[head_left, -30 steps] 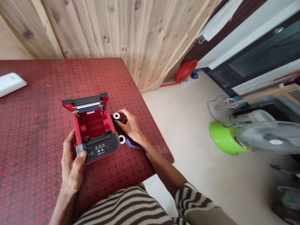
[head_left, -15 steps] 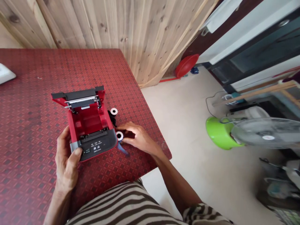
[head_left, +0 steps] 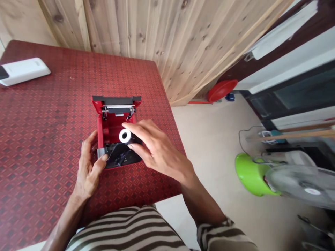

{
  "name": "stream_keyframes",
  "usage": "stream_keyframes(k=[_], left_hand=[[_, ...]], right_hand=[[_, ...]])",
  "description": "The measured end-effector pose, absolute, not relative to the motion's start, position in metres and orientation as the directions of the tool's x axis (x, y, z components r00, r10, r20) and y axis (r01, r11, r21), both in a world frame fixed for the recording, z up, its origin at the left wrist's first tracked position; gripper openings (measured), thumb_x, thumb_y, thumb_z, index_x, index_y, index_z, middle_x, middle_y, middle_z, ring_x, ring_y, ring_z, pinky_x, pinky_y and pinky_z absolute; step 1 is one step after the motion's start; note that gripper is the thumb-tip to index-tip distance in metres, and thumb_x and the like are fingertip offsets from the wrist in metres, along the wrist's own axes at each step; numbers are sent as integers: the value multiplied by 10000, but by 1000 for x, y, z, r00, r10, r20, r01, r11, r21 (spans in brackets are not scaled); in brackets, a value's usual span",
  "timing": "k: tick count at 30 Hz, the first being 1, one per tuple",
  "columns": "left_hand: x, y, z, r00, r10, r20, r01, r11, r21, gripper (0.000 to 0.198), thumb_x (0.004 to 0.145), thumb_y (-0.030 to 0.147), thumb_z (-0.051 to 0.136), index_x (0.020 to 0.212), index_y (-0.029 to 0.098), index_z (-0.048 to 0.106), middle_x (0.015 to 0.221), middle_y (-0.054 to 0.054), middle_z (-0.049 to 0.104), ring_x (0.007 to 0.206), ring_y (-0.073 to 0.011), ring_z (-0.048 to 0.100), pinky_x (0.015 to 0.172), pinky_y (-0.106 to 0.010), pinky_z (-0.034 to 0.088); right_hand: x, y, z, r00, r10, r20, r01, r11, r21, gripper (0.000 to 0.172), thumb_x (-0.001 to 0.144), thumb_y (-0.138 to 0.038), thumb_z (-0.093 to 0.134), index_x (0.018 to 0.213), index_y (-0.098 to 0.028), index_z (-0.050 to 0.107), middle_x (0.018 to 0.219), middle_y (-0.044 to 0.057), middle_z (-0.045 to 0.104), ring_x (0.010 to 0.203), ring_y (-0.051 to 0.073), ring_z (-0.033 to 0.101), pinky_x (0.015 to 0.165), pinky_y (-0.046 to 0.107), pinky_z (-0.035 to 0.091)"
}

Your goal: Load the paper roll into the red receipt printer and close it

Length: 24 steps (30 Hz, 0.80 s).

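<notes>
A small red-and-black printer [head_left: 113, 128] stands on the table with its lid tilted up at the back and its red inside exposed. My left hand [head_left: 87, 172] is wrapped around its front left corner, thumb on the grey edge of the front panel. Over the printer's right half, my right hand [head_left: 163, 151] pinches a roll of black ribbon [head_left: 133, 138] by its sides, the white core end facing left. Loose, shiny dark film [head_left: 119, 157] hangs from the roll across the front panel. Only one roll shows; anything behind my right hand is hidden.
The red patterned table [head_left: 60, 115] meets a wooden plank wall [head_left: 125, 31]. At its far left lies a white device [head_left: 28, 69] with a dark end. On the floor to the right stand a green stool [head_left: 246, 174] and a fan [head_left: 300, 183], with a red basin [head_left: 222, 90] farther back.
My right hand has lifted a ribbon roll from the table beside the printer and brought it left over the printer. My left hand still holds the corner. The view has shifted left.
</notes>
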<state>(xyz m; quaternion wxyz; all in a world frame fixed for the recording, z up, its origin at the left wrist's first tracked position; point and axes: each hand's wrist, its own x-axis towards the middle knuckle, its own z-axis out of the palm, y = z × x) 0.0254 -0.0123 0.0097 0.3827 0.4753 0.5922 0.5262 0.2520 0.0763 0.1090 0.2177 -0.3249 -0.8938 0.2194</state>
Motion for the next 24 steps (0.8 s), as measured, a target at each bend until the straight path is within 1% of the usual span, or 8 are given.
stream_keyframes(k=[4,7,10,12,17,20,22,24], left_hand=[[25,-14,5,-231,971,57,150,-22,988,729,1007,567,689,1643,254,522,1625,-139,587,1509,-380,535,1253,-576,424],[24,-14,3,-233,970,67,152,-32,988,736,1007,557,696,1650,248,517,1645,-144,571,1508,-380,524,1245,-585,418],[24,-14,3,-231,971,62,136,-31,990,746,1006,560,698,1658,250,509,1649,-147,564,1492,-379,534,1229,-587,432],[24,-13,3,-225,972,60,139,-29,990,747,1003,568,696,1656,254,512,1643,-147,569,1483,-382,540,1216,-591,442],[24,-12,3,-228,972,58,156,-22,988,739,997,583,695,1644,266,525,1644,-143,570,1515,-394,516,1244,-618,415],[23,-13,3,-231,972,51,135,-21,991,744,990,579,712,1643,276,526,1653,-140,564,1534,-393,509,1273,-625,394],[21,-15,3,-214,976,27,95,-7,995,740,990,570,720,1644,280,527,1659,-134,567,1534,-387,522,1281,-621,399],[17,-16,5,-202,979,-5,29,12,1000,707,1010,571,693,1636,279,539,1656,-132,583,1531,-383,543,1279,-618,414]], right_hand=[[207,98,96,-795,605,45,578,779,-244,245,1089,-33,561,1270,-134,692,1210,129,772,1105,264,713,1050,467,612],[188,109,90,-804,587,-91,594,788,-163,244,1113,-40,510,1223,-102,718,1173,149,798,1132,283,734,1038,452,599],[179,116,91,-785,587,-198,617,770,-161,287,1127,-42,471,1209,-97,741,1161,161,821,1167,293,752,1026,444,592],[176,121,92,-771,589,-244,632,756,-170,301,1110,-17,478,1188,-103,755,1158,160,830,1141,291,770,1008,438,592],[174,125,91,-747,615,-253,662,722,-199,274,1094,-37,531,1152,-111,789,1100,183,834,1050,313,798,945,460,615],[181,118,95,-759,620,-200,651,708,-274,302,1110,-35,512,1277,-98,755,1205,183,827,1121,305,793,1004,463,616],[191,108,100,-781,614,-111,608,710,-356,340,1113,-13,497,1347,-112,723,1302,158,813,1196,275,773,1076,452,599],[205,97,103,-803,596,11,532,724,-439,293,1133,-65,525,1336,-126,727,1325,136,812,1217,250,760,1114,440,587]])
